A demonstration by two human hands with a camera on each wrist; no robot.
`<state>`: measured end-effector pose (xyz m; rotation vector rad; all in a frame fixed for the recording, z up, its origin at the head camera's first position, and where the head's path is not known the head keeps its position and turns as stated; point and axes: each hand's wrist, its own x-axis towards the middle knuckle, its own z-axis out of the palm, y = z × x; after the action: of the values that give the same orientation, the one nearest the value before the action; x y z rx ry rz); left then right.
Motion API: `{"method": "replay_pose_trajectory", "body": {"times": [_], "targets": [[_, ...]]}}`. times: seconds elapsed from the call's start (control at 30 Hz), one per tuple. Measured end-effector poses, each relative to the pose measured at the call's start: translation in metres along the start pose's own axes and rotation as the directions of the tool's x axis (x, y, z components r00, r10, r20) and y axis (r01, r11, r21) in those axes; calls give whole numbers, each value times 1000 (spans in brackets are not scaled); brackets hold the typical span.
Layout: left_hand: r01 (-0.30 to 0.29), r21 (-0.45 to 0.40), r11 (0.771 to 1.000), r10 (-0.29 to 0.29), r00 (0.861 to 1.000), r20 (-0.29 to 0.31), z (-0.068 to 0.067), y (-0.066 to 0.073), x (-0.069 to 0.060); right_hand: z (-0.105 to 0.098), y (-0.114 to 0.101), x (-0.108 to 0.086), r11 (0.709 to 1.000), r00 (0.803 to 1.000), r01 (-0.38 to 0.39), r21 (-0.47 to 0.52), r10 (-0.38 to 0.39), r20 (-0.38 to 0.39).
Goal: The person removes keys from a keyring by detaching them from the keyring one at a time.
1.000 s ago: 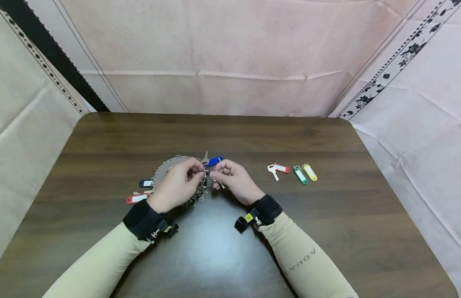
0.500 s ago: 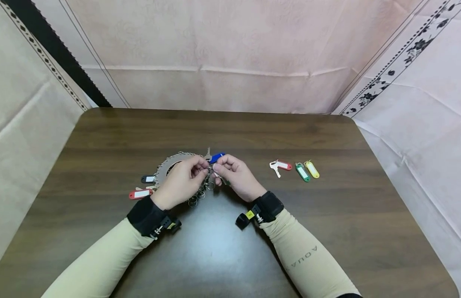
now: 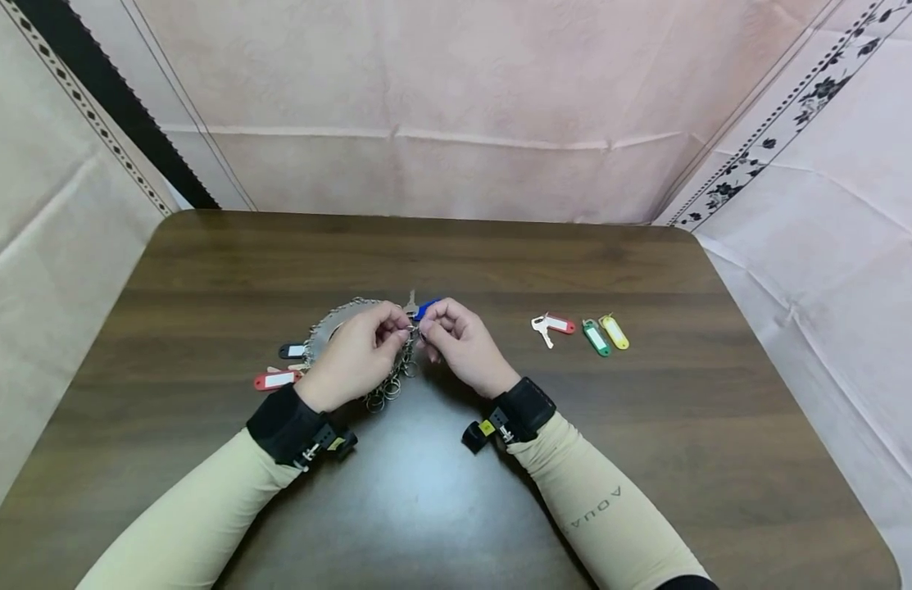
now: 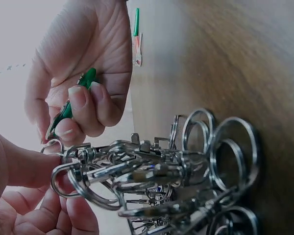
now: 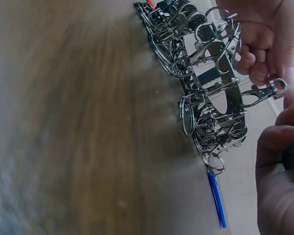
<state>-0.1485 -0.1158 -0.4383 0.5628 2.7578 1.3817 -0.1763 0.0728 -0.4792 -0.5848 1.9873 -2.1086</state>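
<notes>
Silver metal hoop hung with clasps and rings (image 3: 336,318), on the brown wooden worktop (image 3: 426,508).
In the head view, the left hand (image 3: 357,352) and right hand (image 3: 463,344) come close at its right edge, near a blue plastic tag (image 3: 426,310); well to the right lie red (image 3: 560,325), green (image 3: 596,338) and yellow plastic tags (image 3: 614,332). In the left wrist view, the right grip curls round a slim green key tag (image 4: 64,113). In the right wrist view, the left grip pinches a metal clasp (image 5: 258,94).
</notes>
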Motion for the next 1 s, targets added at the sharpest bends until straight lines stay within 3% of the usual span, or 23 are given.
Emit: {"method": "replay_pose_trajectory", "body": {"times": [0.33, 0.53, 0.77, 1.0], "targets": [[-22, -41, 999, 21, 999, -34, -3, -3, 5, 0, -3, 2, 998, 999, 29, -55, -27, 31], [-11, -66, 998, 8, 999, -47, -1, -4, 5, 0, -2, 1, 999, 999, 34, -26, -33, 34], [-14, -59, 998, 11, 999, -43, 1, -1, 4, 0, 0, 1, 999, 999, 45, -14, -45, 21], [-51, -35, 998, 48, 995, -84, 4, -1, 4, 0, 1, 1, 997, 997, 77, -18, -77, 11]]}}
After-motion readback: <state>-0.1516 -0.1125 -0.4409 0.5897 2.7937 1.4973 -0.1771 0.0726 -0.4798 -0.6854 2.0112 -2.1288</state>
